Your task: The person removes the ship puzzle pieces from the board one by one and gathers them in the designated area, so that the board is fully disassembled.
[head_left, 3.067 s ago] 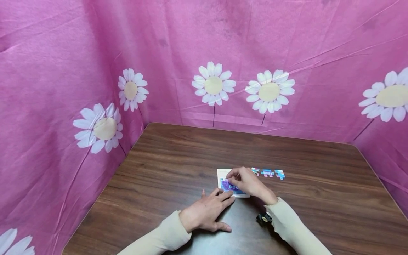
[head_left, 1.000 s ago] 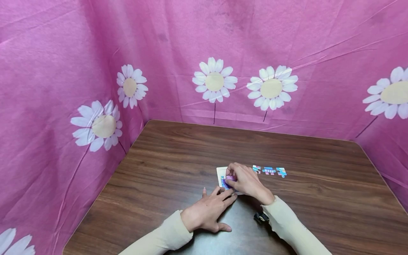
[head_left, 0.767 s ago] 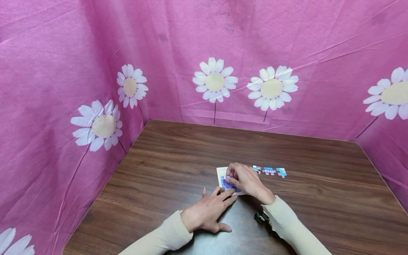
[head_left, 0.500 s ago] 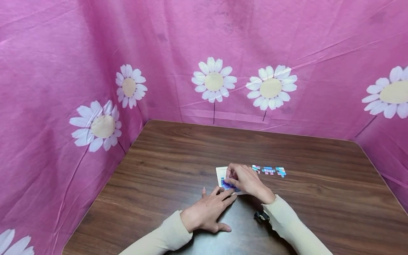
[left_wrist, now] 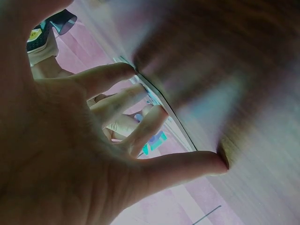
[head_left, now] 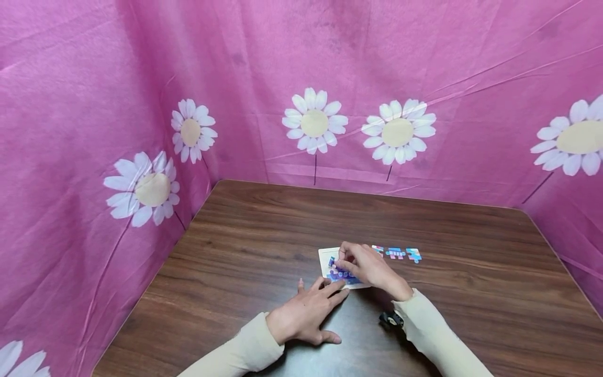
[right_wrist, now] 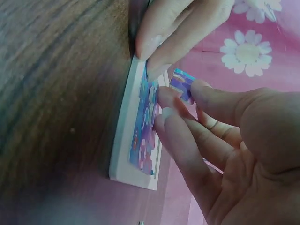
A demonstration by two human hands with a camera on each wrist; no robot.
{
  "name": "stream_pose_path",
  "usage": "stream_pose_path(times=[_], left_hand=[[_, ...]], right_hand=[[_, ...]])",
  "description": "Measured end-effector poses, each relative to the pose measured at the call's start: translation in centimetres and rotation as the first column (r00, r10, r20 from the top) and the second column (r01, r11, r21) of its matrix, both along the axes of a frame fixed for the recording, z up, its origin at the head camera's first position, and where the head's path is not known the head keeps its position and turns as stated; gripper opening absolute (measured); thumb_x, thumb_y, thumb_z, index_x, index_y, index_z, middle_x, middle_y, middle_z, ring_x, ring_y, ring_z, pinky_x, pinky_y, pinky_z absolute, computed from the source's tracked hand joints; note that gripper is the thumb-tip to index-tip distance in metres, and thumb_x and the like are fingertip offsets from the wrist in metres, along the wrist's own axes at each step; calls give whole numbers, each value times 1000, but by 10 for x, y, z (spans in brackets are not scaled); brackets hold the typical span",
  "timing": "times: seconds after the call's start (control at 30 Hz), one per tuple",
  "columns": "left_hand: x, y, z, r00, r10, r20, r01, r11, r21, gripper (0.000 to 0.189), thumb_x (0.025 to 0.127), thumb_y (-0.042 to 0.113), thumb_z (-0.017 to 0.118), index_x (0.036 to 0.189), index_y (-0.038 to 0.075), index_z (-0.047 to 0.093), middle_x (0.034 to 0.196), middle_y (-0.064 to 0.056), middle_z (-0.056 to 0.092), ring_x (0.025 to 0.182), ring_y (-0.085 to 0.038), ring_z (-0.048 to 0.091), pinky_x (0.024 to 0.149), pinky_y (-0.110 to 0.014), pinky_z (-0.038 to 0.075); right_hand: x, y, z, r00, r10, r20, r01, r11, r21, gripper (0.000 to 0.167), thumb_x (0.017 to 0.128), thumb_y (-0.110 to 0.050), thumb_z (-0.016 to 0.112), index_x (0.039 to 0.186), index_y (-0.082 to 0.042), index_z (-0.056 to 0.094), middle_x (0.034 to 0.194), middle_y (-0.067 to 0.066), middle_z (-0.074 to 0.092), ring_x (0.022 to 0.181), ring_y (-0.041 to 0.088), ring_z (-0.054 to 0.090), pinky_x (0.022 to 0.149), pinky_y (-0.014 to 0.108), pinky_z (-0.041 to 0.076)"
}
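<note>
1. Three loose pieces (head_left: pixel 395 253) stay put, head view, right of the white tray (head_left: pixel 325 253). But look at the right hand (head_left: pixel 369 264): it has risen slightly, and a purple piece (head_left: pixel 332 261) now shows tilted at its fingertips, so that one looks unseated.
2. Left wrist view: the left hand (left_wrist: pixel 70 140) is spread, fingertips at the tray's edge, thumb wide.
3. Right wrist view: thumb and finger pinch the purple piece, clear of the tray.

One left hand (head_left: pixel 306 312), one right hand (head_left: pixel 370 267) and two sleeves (head_left: pixel 247 341) are counted. One table (head_left: pixel 264 230), one puzzle tray (head_left: pixel 325 254) and one black wrist device (head_left: pixel 388 319) are noted. Three loose pieces (head_left: pixel 395 253) are tallied, plus one pinched piece (right_wrist: pixel 182 85). In head view, six daisies (head_left: pixel 314 123) are recorded, two cut off.
</note>
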State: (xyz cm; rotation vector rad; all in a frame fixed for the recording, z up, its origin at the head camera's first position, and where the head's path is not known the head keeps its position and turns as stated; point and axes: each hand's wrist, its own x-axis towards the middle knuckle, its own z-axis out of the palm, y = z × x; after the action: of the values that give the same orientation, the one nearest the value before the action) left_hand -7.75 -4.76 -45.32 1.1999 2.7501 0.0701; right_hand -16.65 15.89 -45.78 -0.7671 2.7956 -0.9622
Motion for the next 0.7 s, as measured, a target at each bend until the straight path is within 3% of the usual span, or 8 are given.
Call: stream_pose_path(times=[0.23, 0.43, 0.7], left_hand=[[0, 0, 0, 1000, 1, 9, -1, 1000, -3, 94, 86, 70, 71, 162, 23, 40, 171, 6, 33, 145, -20, 40, 91, -72, 53], [0, 1, 0, 1000, 6, 24, -6, 1000, 5, 94, 86, 69, 72, 162, 23, 40, 171, 5, 32, 145, -20, 40, 92, -72, 53], [2, 0, -1, 1000, 17, 23, -17, 1000, -9, 95, 87, 70, 70, 163, 23, 37, 171, 6, 31, 146, -20, 40, 96, -72, 52]], right_hand=[[0, 14, 0, 994, -42, 98, 57, 987, -150, 12, 99, -16, 72, 91, -12, 63, 88, 1, 75, 76, 12, 69, 64, 23, 52], [1, 32, -3, 976, -78, 205, 133, 954, -269, 11, 99, -12, 71, 96, -4, 65, 85, 12, 77, 72, 19, 74, 58, 29, 61], [5, 53, -2, 958, -174, 229, 227, 947, -229, 12, 99, -12, 72, 101, -1, 68, 84, 13, 77, 66, 17, 70, 53, 32, 59]])
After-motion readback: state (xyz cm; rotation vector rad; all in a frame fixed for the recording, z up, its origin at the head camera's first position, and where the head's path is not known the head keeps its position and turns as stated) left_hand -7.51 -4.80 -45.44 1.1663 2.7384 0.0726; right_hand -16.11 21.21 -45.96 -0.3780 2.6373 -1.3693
